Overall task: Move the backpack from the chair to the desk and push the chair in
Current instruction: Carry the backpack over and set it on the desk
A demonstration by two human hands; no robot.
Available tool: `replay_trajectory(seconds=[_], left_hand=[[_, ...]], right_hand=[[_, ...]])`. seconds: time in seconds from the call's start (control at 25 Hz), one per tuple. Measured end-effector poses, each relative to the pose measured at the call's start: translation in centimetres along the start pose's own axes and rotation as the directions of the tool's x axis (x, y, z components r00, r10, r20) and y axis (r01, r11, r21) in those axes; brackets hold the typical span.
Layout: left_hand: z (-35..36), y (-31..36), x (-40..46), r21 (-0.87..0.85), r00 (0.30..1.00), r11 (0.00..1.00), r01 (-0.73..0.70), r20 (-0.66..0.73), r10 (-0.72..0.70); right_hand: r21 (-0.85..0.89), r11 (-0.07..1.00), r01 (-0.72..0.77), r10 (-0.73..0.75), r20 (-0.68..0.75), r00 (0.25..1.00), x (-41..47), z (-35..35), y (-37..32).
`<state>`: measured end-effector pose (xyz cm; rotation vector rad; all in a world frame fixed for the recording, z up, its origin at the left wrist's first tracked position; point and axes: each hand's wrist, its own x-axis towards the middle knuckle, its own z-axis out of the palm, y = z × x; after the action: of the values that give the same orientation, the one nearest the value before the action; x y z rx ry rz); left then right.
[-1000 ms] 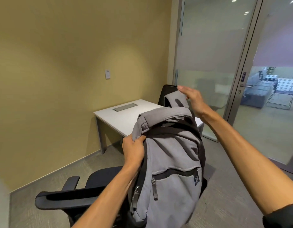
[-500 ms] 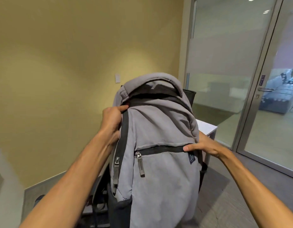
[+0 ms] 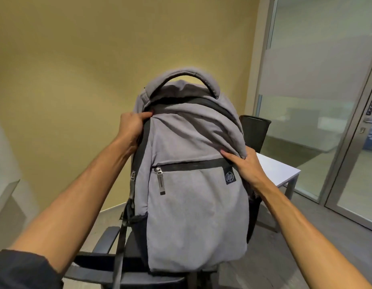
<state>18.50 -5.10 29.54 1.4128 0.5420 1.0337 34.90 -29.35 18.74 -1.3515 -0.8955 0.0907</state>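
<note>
A grey backpack (image 3: 193,184) with black trim hangs upright in the air in front of me, filling the middle of the view. My left hand (image 3: 133,128) grips its upper left edge. My right hand (image 3: 242,166) holds its right side by the front pocket zip. Below the bag is the black office chair (image 3: 105,243), its armrest and seat partly hidden. The white desk (image 3: 279,172) shows only as a corner behind the bag on the right.
A second black chair (image 3: 258,132) stands behind the desk. A yellow wall runs behind. Glass partition and a glass door (image 3: 348,142) close the right side. Grey carpet covers the floor.
The backpack has come off the chair seat and risen higher in front of me. My right hand left the top handle and took the bag's right side.
</note>
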Motion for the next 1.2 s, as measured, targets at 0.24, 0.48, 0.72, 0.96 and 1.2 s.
replay_trajectory(seconds=[0.24, 0.48, 0.72, 0.96, 1.2], left_hand=[[-10.4, -10.7, 4.1, 0.111, 0.950, 0.986, -0.123, 0.302, 0.084], [-13.9, -21.1, 10.9, 0.038, 0.983, 0.997, -0.071, 0.172, 0.063], [-15.2, -19.9, 22.2, -0.163, 0.994, 0.986, -0.022, 0.105, 0.040], [-14.8, -20.0, 28.3, -0.237, 0.989, 0.971, 0.001, 0.145, 0.034], [-16.7, -23.0, 32.4, -0.047, 0.990, 0.996, -0.072, 0.117, 0.077]], right_hand=[[0.088, 0.995, -0.045, 0.064, -0.225, 0.972, 5.4, 8.3, 2.8], [0.093, 0.977, -0.189, 0.211, -0.371, 0.904, 9.9, 17.7, 8.1], [0.067, 0.990, -0.126, 0.142, -0.440, 0.886, 15.0, 23.1, 8.2], [-0.143, 0.951, -0.274, 0.256, -0.130, 0.958, 13.4, 23.8, 13.9], [-0.189, 0.923, -0.334, 0.215, -0.467, 0.858, 18.1, 28.7, 17.8]])
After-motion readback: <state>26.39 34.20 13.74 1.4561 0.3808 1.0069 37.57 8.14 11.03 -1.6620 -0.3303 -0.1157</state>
